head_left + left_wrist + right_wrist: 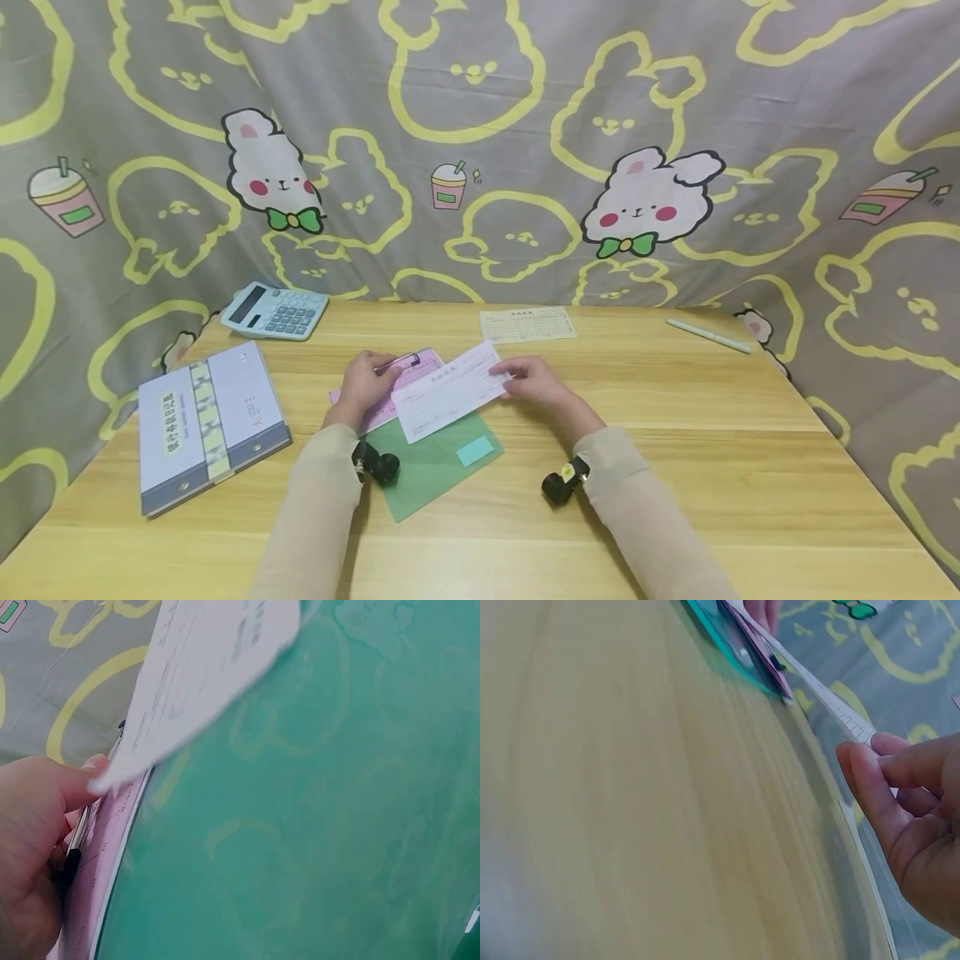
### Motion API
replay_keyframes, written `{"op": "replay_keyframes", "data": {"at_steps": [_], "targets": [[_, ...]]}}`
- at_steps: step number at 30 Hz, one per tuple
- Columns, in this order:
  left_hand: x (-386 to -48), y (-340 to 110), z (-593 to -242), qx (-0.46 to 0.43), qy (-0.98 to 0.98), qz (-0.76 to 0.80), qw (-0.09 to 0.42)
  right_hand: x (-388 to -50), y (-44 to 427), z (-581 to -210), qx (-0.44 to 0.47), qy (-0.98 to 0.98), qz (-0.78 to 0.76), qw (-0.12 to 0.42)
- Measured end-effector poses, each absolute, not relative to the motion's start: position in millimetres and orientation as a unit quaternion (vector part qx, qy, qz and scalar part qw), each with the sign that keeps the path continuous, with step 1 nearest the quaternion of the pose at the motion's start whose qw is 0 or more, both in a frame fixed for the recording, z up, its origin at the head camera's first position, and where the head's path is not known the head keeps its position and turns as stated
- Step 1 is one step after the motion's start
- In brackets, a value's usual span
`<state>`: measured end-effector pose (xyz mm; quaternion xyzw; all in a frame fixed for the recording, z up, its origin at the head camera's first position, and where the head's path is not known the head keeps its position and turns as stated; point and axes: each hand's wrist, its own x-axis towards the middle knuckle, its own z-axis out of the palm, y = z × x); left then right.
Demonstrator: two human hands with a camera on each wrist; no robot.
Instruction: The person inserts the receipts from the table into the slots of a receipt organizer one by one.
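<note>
My right hand (536,382) pinches the right end of a white printed slip (446,392) between thumb and fingers; in the right wrist view the slip stretches away nearly edge-on. The left hand (366,385) grips pink printed slips (381,408) at their left part, beside a metal clip with a black end (408,361). In the left wrist view the white slip's corner overlaps the left thumb tip. Underneath these papers is a green translucent folder (427,479) with a light-blue label (476,451). The white slip covers part of the pink slips and folder.
A blue calculator (277,312) sits at the back left, above a thick lavender account book (225,417). Another printed slip (528,323) lies at the back, and a pale pen (708,335) at the back right. A patterned curtain (480,242) rises behind the wooden table (712,467).
</note>
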<state>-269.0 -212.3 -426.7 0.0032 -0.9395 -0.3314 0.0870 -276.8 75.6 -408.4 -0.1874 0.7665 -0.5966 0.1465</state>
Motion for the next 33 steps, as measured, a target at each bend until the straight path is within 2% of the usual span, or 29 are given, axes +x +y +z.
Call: {"op": "replay_keyframes", "data": {"at_steps": [10,20,25,33], "targets": [[-271.1,-209.9,-425.6,0.031,-0.944,-0.325,0.055,-261.8,48.4,-401.1,-0.221,0.764,-0.583,0.167],[-271.3,-210.3,-425.5,0.019,-0.948,-0.311,0.071,-271.2,27.9,-422.0,-0.189,0.774,-0.583,0.161],[-271.7,-210.1,-424.2,0.004,-0.950,-0.299,0.086,-269.3,20.5,-420.3,-0.183,0.783,-0.573,0.157],[-270.2,-208.5,-420.7,0.009,-0.951,-0.299,0.078,-266.5,10.9,-415.2,-0.161,0.798,-0.560,0.156]]}}
